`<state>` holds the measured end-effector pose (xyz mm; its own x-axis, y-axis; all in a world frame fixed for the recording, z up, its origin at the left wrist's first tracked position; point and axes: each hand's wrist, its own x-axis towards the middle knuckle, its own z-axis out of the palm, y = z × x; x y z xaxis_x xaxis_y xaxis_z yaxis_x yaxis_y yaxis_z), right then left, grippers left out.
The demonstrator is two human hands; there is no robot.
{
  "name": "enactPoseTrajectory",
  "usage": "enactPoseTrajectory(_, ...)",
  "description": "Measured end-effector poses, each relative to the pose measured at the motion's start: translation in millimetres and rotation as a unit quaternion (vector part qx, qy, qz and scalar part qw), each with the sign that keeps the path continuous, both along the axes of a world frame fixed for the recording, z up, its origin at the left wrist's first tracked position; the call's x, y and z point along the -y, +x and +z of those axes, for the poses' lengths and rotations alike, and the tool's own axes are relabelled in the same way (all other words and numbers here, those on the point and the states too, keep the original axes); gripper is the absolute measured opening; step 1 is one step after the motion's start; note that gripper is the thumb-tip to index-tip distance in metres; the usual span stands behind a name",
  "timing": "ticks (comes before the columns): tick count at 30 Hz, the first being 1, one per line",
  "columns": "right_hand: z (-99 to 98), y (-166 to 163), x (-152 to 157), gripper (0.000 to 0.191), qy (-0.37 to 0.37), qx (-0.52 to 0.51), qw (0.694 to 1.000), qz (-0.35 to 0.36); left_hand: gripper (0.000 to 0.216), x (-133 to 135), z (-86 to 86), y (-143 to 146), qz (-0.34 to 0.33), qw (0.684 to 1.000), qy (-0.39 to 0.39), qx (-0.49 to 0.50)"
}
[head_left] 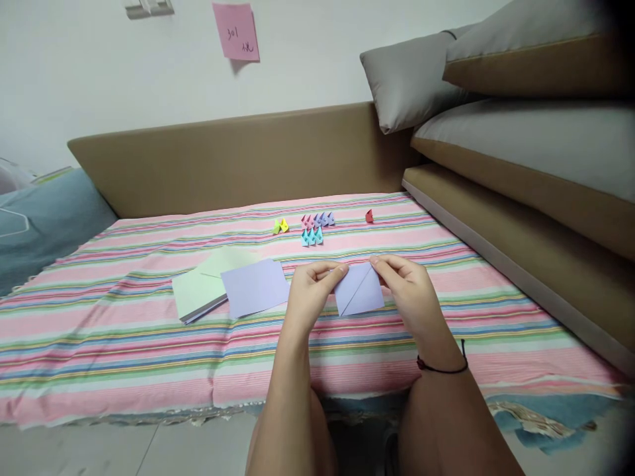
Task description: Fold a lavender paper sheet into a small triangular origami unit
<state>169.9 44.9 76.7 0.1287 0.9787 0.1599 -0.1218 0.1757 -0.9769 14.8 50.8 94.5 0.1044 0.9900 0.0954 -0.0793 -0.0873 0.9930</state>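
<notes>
Both of my hands hold a small lavender paper sheet [358, 291] just above the striped cloth. A diagonal fold line runs across it. My left hand [311, 291] pinches its upper left edge with fingers closed. My right hand [409, 291] pinches the upper right corner; a dark band sits on that wrist. To the left lies a flat lavender sheet [255, 286] on top of a pale green paper stack [201, 291].
Several small folded paper pieces lie farther back on the striped cloth [124, 344]: yellow-green [280, 226], pink, lavender and blue ones [315, 228], and a red one [369, 216]. Stacked cushions [520, 145] rise at right. A tan backboard [238, 155] and a pink wall note [237, 31] are behind.
</notes>
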Motion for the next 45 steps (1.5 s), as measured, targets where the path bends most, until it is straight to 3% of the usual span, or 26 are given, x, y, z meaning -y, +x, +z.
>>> enactPoseTrajectory(7, 1.7, -0.9, 0.6, 0.023, -0.004, -0.037, 0.997, 0.07, 0.027, -1.7, -3.9, 0.7, 0.041, 0.999, 0.009, 0.017)
enactPoseTrajectory(13, 3.3, -0.7, 1.9, 0.019, 0.034, 0.019, 0.997, 0.065, 0.029, -1.0, -1.6, -0.3, 0.024, 0.999, 0.012, 0.031)
enactPoseTrajectory(22, 1.4, -0.3, 0.8, 0.024, 0.013, 0.017, 0.998, 0.065, 0.029, -0.7, -0.2, -1.1, 0.015, 0.999, 0.053, 0.002)
enactPoseTrajectory(32, 0.8, -4.0, 1.1, 0.031, -0.031, -0.011, 0.996, 0.081, 0.03, -0.8, -2.6, 1.7, 0.036, 0.999, -0.014, -0.001)
enactPoseTrajectory(39, 0.9, -6.8, -0.1, 0.022, -0.025, -0.121, 0.992, -0.026, 0.038, 5.0, 4.9, 4.4, -0.017, 0.998, -0.062, 0.026)
enactPoseTrajectory(45, 0.0, -6.3, -1.8, 0.022, -0.036, -0.136, 0.989, -0.041, 0.032, 3.6, 1.7, 5.1, -0.024, 0.997, -0.064, 0.025)
